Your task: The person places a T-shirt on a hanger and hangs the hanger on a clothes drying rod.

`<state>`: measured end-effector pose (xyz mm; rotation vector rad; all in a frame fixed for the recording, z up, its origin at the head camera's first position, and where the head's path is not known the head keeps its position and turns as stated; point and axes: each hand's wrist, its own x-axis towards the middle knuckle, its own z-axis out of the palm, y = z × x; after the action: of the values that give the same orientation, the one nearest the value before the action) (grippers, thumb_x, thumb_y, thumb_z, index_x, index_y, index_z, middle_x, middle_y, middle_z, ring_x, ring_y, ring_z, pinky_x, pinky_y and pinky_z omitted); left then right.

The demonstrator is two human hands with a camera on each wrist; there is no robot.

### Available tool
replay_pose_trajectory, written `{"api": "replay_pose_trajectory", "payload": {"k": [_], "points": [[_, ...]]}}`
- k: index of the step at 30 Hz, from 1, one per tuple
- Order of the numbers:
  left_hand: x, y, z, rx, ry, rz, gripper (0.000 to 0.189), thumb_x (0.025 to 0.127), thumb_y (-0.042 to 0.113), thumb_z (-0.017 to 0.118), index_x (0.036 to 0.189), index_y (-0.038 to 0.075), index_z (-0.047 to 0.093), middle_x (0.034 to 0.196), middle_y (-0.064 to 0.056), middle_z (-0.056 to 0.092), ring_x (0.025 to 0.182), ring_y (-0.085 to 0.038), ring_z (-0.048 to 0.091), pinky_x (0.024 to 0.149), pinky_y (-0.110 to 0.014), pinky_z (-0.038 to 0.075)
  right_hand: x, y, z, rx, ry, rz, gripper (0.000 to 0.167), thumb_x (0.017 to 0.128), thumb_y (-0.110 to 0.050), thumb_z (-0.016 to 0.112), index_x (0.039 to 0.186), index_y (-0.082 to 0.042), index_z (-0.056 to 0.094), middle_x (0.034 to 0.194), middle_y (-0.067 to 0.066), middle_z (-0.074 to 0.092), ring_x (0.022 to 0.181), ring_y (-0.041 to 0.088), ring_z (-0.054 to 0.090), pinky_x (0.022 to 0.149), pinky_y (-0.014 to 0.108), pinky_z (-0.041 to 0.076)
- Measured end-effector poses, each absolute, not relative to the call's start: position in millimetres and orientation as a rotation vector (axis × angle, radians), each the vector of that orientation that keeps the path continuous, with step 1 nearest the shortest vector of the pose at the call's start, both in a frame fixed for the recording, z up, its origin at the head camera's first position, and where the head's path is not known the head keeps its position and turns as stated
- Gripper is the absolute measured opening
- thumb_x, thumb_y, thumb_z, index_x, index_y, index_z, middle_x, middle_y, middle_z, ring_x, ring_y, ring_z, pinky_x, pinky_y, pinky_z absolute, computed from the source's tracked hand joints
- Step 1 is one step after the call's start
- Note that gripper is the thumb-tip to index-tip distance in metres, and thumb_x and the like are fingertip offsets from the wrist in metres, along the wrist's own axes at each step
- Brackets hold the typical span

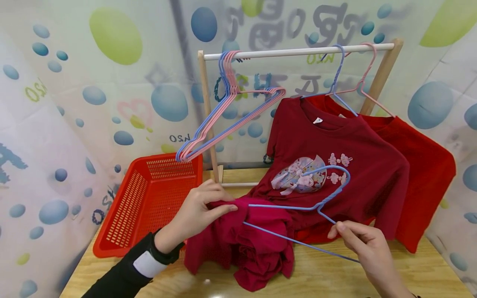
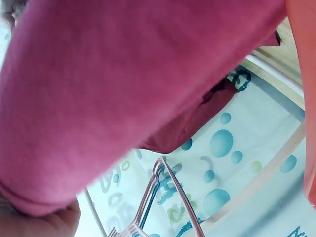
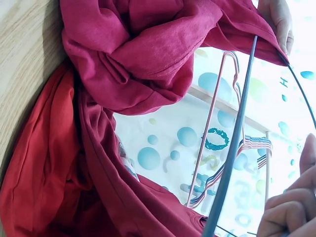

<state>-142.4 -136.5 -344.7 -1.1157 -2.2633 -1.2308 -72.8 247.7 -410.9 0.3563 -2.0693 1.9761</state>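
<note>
My left hand (image 1: 201, 213) pinches a magenta garment (image 1: 257, 248) near its edge, thumb on top. The rest of the cloth hangs bunched below, down to the table. A blue hanger (image 1: 294, 207) has its left end tucked into the garment, just right of my left fingers. My right hand (image 1: 367, 246) pinches the hanger's right shoulder wire, its hook upward. In the right wrist view the hanger's bar (image 3: 239, 123) runs up into the cloth, and the fingers of my left hand (image 3: 276, 22) show at the garment's edge. Cloth fills much of the left wrist view.
Behind stands a rack (image 1: 298, 52) with several pink and blue hangers (image 1: 227, 107) at its left. A dark red T-shirt (image 1: 335, 140) and a brighter red garment (image 1: 425, 165) hang at its right. A red plastic basket (image 1: 160, 198) sits left on the wooden table (image 1: 320, 277).
</note>
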Motion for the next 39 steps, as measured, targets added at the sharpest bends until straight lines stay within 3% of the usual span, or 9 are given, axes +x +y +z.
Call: {"api": "replay_pose_trajectory", "payload": {"k": [7, 12, 15, 19, 23, 30, 33, 39], "points": [[-141.2, -129.7, -349.4, -1.154, -2.24, -1.137, 0.013, 0.087, -0.003, 0.089, 0.097, 0.005, 0.086, 0.088, 0.001, 0.078, 0.086, -0.016, 0.061, 0.073, -0.031, 0.052, -72.7, 243.9, -410.6, 0.352, -2.058, 1.908, 0.038, 0.106, 0.018, 0.053, 0.088, -0.004, 0.078, 0.064, 0.005, 0.035, 0.06, 0.021, 0.028, 0.056, 0.035, 0.023], [-142.3, -126.1, -351.9, -1.193, -2.204, -1.047, 0.014, 0.086, -0.002, 0.091, 0.097, 0.005, 0.085, 0.086, 0.0, 0.078, 0.082, -0.016, 0.06, 0.072, -0.03, 0.051, -73.6, 243.2, -410.2, 0.367, -2.029, 1.882, 0.036, 0.104, 0.02, 0.055, 0.093, -0.003, 0.08, 0.074, -0.002, 0.066, 0.068, 0.013, 0.042, 0.063, 0.032, 0.028], [-142.0, -124.4, -352.7, -1.184, -2.203, -0.981, 0.013, 0.085, 0.002, 0.093, 0.096, 0.005, 0.085, 0.085, -0.001, 0.078, 0.081, -0.016, 0.064, 0.071, -0.03, 0.054, -74.2, 242.7, -409.7, 0.371, -2.022, 1.874, 0.035, 0.103, 0.021, 0.056, 0.098, -0.002, 0.082, 0.086, -0.001, 0.077, 0.078, 0.009, 0.057, 0.067, 0.021, 0.038], [-141.7, -122.7, -355.4, -1.16, -2.234, -0.906, 0.012, 0.087, 0.006, 0.093, 0.097, 0.006, 0.085, 0.087, -0.002, 0.08, 0.081, -0.015, 0.073, 0.074, -0.031, 0.06, -74.5, 240.4, -408.1, 0.356, -2.052, 1.803, 0.034, 0.103, 0.02, 0.058, 0.098, -0.003, 0.083, 0.088, -0.002, 0.08, 0.088, 0.007, 0.069, 0.081, 0.012, 0.05], [-141.5, -121.2, -358.3, -1.147, -2.271, -0.867, 0.011, 0.09, 0.007, 0.091, 0.099, 0.006, 0.086, 0.09, -0.003, 0.082, 0.084, -0.016, 0.077, 0.077, -0.032, 0.063, -75.6, 237.7, -405.5, 0.366, -2.069, 1.708, 0.033, 0.1, 0.022, 0.059, 0.096, -0.001, 0.082, 0.087, -0.003, 0.08, 0.086, 0.005, 0.071, 0.081, 0.011, 0.051], [-143.7, -118.5, -359.9, -1.153, -2.235, -0.863, 0.01, 0.09, 0.007, 0.091, 0.098, 0.008, 0.085, 0.09, -0.002, 0.082, 0.085, -0.015, 0.078, 0.075, -0.03, 0.062, -76.8, 233.2, -401.2, 0.384, -2.08, 1.59, 0.033, 0.098, 0.025, 0.06, 0.094, 0.0, 0.081, 0.086, -0.008, 0.079, 0.071, 0.007, 0.058, 0.063, 0.022, 0.04], [-146.0, -116.2, -361.0, -1.15, -2.212, -0.848, 0.01, 0.089, 0.007, 0.091, 0.097, 0.009, 0.085, 0.09, -0.002, 0.082, 0.084, -0.015, 0.078, 0.074, -0.031, 0.062, -77.2, 230.2, -400.2, 0.381, -2.076, 1.566, 0.036, 0.096, 0.027, 0.06, 0.094, -0.002, 0.081, 0.086, -0.01, 0.079, 0.06, 0.009, 0.044, 0.054, 0.026, 0.033], [-149.1, -112.7, -360.4, -1.146, -2.218, -0.84, 0.01, 0.09, 0.008, 0.091, 0.098, 0.009, 0.085, 0.09, -0.002, 0.082, 0.085, -0.016, 0.078, 0.074, -0.033, 0.062, -79.1, 222.6, -399.7, 0.402, -2.059, 1.555, 0.037, 0.094, 0.029, 0.062, 0.095, -0.002, 0.082, 0.088, -0.013, 0.079, 0.047, 0.02, 0.018, 0.038, 0.024, 0.021]]}}
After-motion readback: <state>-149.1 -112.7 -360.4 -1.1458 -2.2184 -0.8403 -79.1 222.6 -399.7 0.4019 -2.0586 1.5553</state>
